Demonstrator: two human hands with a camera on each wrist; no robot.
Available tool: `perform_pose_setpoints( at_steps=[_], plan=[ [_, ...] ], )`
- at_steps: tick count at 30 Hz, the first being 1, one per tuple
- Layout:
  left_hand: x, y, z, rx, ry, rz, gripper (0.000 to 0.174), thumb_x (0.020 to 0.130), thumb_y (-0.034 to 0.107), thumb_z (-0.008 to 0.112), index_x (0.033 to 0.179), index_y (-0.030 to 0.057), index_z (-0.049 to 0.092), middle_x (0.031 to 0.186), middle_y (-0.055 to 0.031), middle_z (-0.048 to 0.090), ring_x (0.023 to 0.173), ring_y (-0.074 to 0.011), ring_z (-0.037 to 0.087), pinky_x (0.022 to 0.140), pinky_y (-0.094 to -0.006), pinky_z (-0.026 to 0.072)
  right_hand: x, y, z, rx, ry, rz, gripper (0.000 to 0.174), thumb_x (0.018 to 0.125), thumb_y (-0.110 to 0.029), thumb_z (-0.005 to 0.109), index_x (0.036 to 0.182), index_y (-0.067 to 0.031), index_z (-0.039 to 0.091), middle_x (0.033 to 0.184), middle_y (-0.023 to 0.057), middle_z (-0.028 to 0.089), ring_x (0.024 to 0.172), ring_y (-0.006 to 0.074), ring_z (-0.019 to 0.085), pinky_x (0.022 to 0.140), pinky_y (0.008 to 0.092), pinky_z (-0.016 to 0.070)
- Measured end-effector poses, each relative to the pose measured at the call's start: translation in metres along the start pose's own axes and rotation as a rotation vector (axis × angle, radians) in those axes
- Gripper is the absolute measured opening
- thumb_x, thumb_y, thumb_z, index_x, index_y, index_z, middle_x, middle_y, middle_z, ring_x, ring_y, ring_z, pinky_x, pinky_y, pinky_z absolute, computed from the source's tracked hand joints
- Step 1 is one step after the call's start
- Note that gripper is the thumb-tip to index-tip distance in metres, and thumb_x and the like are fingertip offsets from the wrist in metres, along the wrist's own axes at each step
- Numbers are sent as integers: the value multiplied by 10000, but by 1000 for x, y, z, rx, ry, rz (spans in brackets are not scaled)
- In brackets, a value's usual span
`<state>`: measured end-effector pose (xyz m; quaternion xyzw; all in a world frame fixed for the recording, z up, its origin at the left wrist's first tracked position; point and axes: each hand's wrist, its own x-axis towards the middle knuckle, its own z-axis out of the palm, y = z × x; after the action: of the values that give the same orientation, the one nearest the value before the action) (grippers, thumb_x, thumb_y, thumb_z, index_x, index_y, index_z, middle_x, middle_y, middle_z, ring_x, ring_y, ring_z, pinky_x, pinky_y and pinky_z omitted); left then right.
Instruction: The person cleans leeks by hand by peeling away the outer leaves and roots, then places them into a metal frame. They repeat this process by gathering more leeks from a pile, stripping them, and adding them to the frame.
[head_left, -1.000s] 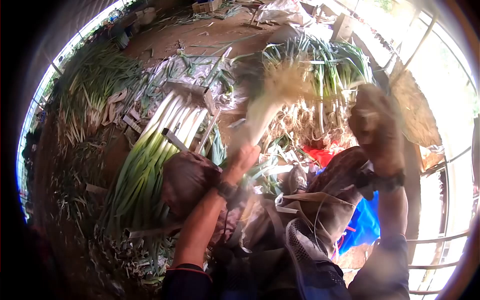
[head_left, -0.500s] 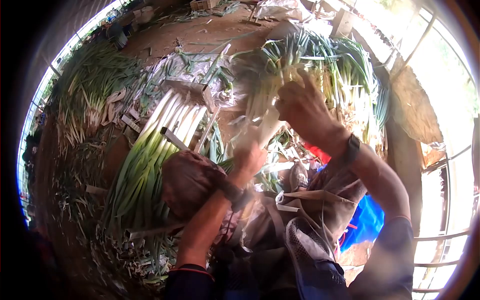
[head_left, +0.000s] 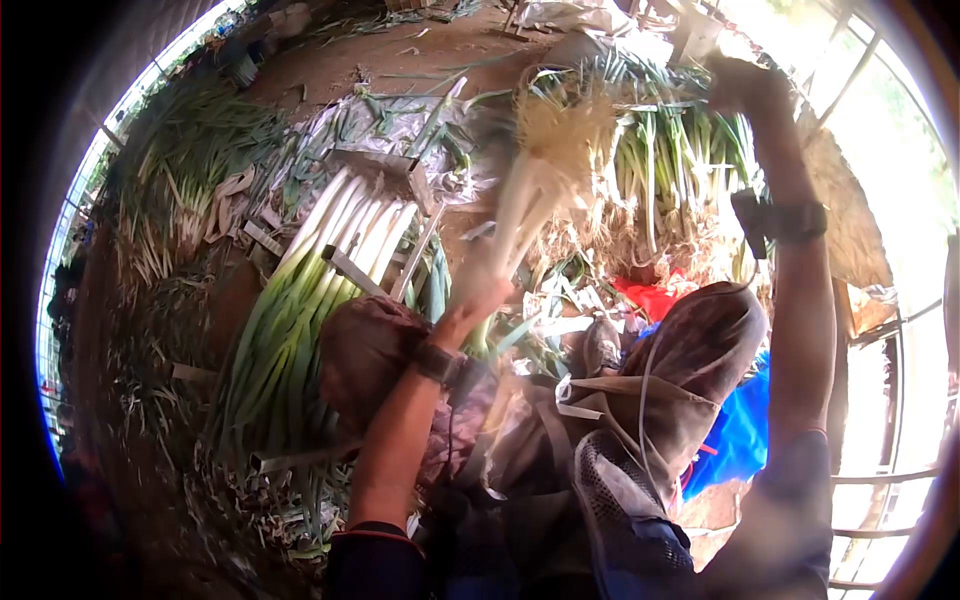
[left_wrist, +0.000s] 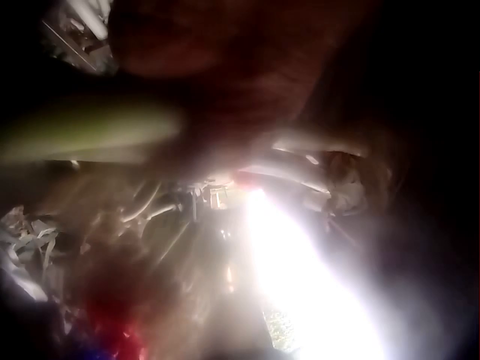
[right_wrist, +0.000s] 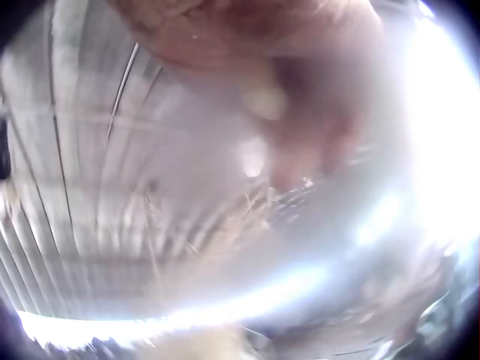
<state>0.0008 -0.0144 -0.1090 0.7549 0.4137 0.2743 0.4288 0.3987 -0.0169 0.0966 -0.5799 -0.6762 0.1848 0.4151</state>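
My left hand (head_left: 482, 293) grips a small bunch of leeks (head_left: 522, 205) around the stalks, above my lap. Their pale roots point up and away, blurred by motion. In the left wrist view a greenish stalk (left_wrist: 90, 135) runs out from the dark shape of the hand. My right hand (head_left: 748, 88) is raised at the upper right, well apart from the bunch. In the right wrist view its fingers (right_wrist: 337, 135) bend downward but are smeared; I cannot tell whether they hold anything.
Trimmed leeks (head_left: 310, 285) lie in a wooden-sided holder beside my left knee. Untrimmed leeks with roots (head_left: 690, 150) are heaped ahead on the right, more leeks (head_left: 185, 160) at far left. Leaf scraps litter the floor. A blue plastic sheet (head_left: 740, 425) lies by my right knee.
My right hand went from the right side in to the leeks, then swung back up and out to the upper right. The left hand kept its grip on the leeks, their roots tilting up again.
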Motion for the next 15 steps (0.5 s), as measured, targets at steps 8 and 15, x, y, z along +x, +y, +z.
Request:
perform_pose_setpoints(
  at_steps=[8, 15],
  plan=[
    [10, -2, -7, 31, 151, -18, 477, 653, 29, 635, 1120, -1, 543, 982, -169, 634, 891, -313, 634, 774, -391, 514, -73, -98, 154, -241, -170, 195, 682, 778, -478, 777, 1259, -51, 550, 1090, 167, 665, 807, 215, 686, 708, 366, 544],
    [4, 7, 10, 134, 221, 5, 385, 717, 105, 650, 1052, 12, 484, 901, -230, 639, 855, -424, 638, 748, -470, 496, -70, -81, 198, -515, -61, -136, 305, 897, -303, 653, 814, -29, 549, 682, 32, 582, 572, 151, 560, 520, 315, 470]
  ],
)
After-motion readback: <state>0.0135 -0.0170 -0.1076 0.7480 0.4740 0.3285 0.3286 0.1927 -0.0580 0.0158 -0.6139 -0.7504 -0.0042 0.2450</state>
